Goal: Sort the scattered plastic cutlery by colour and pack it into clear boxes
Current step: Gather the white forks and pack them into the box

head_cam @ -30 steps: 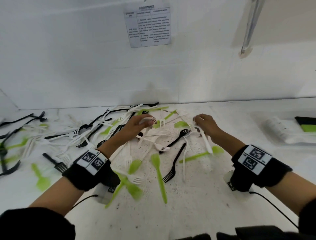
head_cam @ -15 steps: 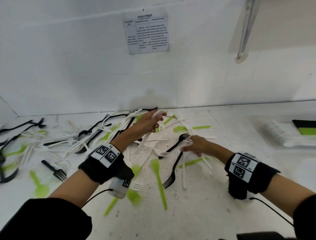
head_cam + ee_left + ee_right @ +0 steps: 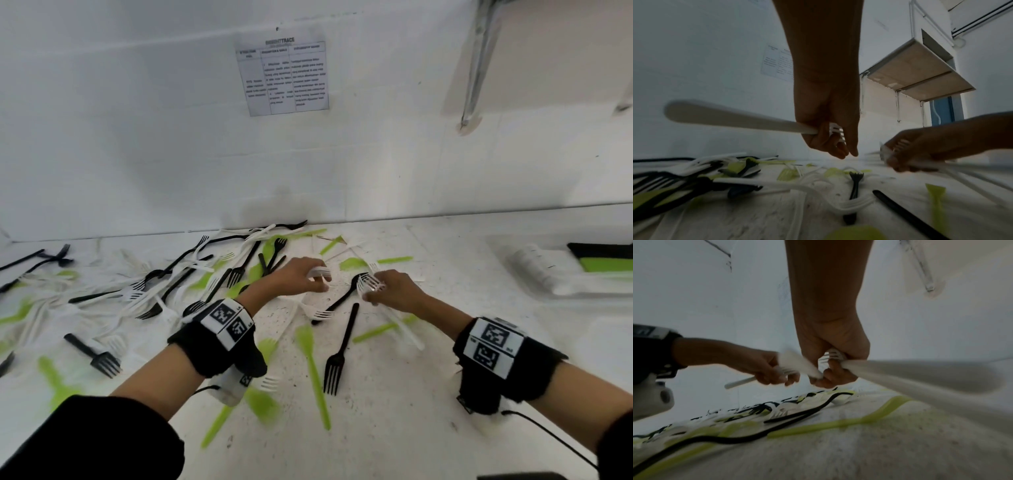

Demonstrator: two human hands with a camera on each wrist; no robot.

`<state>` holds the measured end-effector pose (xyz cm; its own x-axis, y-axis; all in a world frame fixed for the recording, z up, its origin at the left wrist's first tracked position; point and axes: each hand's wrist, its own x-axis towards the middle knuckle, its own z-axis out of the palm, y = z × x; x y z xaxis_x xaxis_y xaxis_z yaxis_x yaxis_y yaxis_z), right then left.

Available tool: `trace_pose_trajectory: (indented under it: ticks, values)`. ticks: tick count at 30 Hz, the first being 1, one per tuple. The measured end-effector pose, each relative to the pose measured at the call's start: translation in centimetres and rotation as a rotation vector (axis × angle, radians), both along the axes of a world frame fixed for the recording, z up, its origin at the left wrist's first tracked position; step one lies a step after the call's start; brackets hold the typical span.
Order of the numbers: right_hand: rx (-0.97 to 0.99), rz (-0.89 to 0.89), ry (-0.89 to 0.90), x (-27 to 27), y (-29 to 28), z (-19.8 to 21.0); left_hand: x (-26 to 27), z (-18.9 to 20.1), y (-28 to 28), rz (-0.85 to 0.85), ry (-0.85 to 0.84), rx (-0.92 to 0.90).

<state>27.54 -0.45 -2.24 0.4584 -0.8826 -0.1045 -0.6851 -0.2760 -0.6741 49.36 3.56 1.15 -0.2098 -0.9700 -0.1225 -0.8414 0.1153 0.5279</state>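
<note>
Over the middle of the bench (image 3: 394,428), a little back from its front edge, both hands hang just above the scattered cutlery. The left hand (image 3: 298,275) has its fingers (image 3: 835,146) curled round a white fork (image 3: 740,119); the prongs show at the fingertips and the handle runs back towards the wrist and out to the left. The right hand (image 3: 394,291) grips a small bunch of white forks (image 3: 368,282) the same way, prongs at the knuckles, handles trailing back towards the right; how many it holds is blurred.

The two hands are near each other, prong ends almost facing. Just below and between them lies another white fork (image 3: 320,313), prongs pointing right, its handle running left under the left hand, so the left hand looks the nearer one for it. A black fork (image 3: 346,298) crosses close beside it, and a second black fork (image 3: 340,353) and a green fork (image 3: 313,370) lie lengthwise towards the front edge. Most of the mixed pile spreads towards the left end and the back edge.

At the right end of the bench stands a clear box (image 3: 534,270). It holds what looks like a stack of white pieces, with black and green stacks (image 3: 606,262) beside it at the frame edge; whether those sit in the same box cannot be told.
</note>
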Motion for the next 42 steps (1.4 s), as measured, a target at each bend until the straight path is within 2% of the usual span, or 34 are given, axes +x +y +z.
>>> trace_pose_trajectory:
  ticks: [4,8,11,16,19,22,25,29,32,37,42]
  values:
    - [0.010,-0.077,-0.266,-0.6,0.3,1.8,-0.3,-1.3,0.1,-0.044,-0.005,0.124]
    - [0.052,-0.117,-0.475,-0.7,0.7,2.8,-0.8,-1.7,0.1,-0.119,-0.143,0.158]
    - [0.065,-0.129,-0.528,-0.6,1.0,3.1,-0.6,-2.6,0.0,-0.124,-0.209,0.158]
    - [-0.016,-0.179,-0.453,-0.6,-0.1,3.8,-0.6,-3.0,0.4,-0.091,-0.232,0.104]
    - [-0.120,-0.181,-0.343,-0.7,-1.5,4.4,-0.5,-3.0,0.4,-0.082,-0.294,0.076]
    - [-0.179,-0.111,-0.069,-1.0,-3.1,4.0,-0.2,-3.3,0.2,-0.069,-0.311,0.047]
    - [-0.181,-0.033,0.194,-1.1,-4.2,3.0,0.0,-3.3,-0.2,-0.046,-0.172,0.074]
    - [-0.135,0.031,0.308,-0.4,-4.4,1.7,-0.5,-1.2,-1.0,-0.028,-0.049,0.012]
    - [-0.134,0.081,0.403,0.2,-3.9,0.4,-0.7,0.7,-1.8,-0.015,-0.037,-0.094]
    - [-0.171,0.048,0.391,-0.2,-3.2,-0.4,-0.2,2.0,-3.2,0.094,0.068,-0.158]
    - [-0.084,0.049,0.437,-1.1,-3.3,1.2,-0.1,1.2,-4.0,0.121,-0.138,-0.114]
